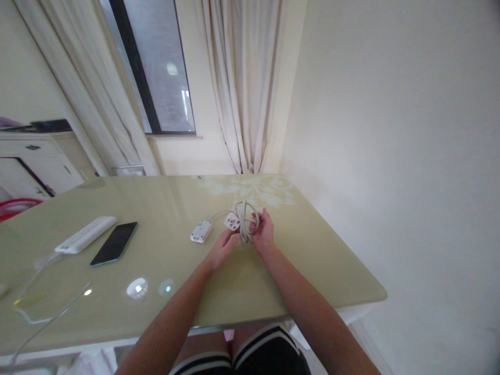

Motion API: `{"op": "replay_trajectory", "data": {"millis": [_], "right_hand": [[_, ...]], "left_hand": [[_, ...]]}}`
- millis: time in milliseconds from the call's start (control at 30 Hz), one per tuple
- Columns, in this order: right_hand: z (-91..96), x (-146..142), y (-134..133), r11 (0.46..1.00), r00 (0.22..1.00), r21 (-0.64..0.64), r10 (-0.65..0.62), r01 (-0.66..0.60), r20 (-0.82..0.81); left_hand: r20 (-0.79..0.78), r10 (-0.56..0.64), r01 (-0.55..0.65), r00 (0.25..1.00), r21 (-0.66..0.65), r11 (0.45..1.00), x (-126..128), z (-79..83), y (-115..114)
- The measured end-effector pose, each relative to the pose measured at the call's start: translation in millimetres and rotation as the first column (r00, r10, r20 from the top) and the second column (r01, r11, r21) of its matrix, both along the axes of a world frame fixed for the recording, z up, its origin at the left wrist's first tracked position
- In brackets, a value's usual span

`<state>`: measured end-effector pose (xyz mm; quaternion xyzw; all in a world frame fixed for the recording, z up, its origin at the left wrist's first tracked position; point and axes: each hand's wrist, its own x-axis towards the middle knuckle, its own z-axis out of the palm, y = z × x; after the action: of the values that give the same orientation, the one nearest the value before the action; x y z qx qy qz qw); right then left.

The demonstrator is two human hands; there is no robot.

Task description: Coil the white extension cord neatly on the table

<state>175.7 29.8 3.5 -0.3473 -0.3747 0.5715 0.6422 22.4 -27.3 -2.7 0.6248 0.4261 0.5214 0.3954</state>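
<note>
My right hand (264, 232) is closed around a coiled white cable (245, 219) held just above the table. The cable's white plug (232, 221) sticks out to the left of the coil. My left hand (224, 246) reaches in from below, its fingers touching the cable under the plug. A loose length of the cable runs left to a small white socket block (201, 231) lying on the table.
A glossy pale green table (320, 260) ends close to the right wall. A black phone (114, 242) and a long white power strip (86, 234) lie at the left, with a thin white cord (47, 317) trailing off the front edge. Curtains and a window stand behind.
</note>
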Motion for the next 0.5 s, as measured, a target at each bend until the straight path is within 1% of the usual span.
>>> {"op": "replay_trajectory", "data": {"millis": [100,200,333,400,500], "right_hand": [[6.0,-0.4,-2.4,0.999,0.991,-0.049,0.002,-0.009,-0.133],[12.3,-3.1,-5.4,0.999,0.977,-0.030,0.036,-0.043,-0.208],[18.4,-10.1,-8.1,0.998,0.979,0.019,0.058,-0.055,-0.196],[19.4,-13.3,-8.6,0.999,0.978,0.025,0.043,-0.039,-0.204],[18.9,-15.4,-8.1,1.000,0.977,0.015,0.013,-0.010,-0.212]], "left_hand": [[-0.050,-0.003,0.006,0.999,0.052,0.999,2.6,2.7,-0.3],[-0.029,0.048,-0.046,0.998,0.080,0.996,7.4,5.6,4.2],[0.082,0.215,-0.223,0.973,0.098,0.970,6.9,7.0,10.5],[0.083,0.303,-0.311,0.949,0.117,0.943,4.2,7.3,11.5],[0.045,0.422,-0.422,0.906,0.191,0.886,0.7,7.9,11.7]]}}
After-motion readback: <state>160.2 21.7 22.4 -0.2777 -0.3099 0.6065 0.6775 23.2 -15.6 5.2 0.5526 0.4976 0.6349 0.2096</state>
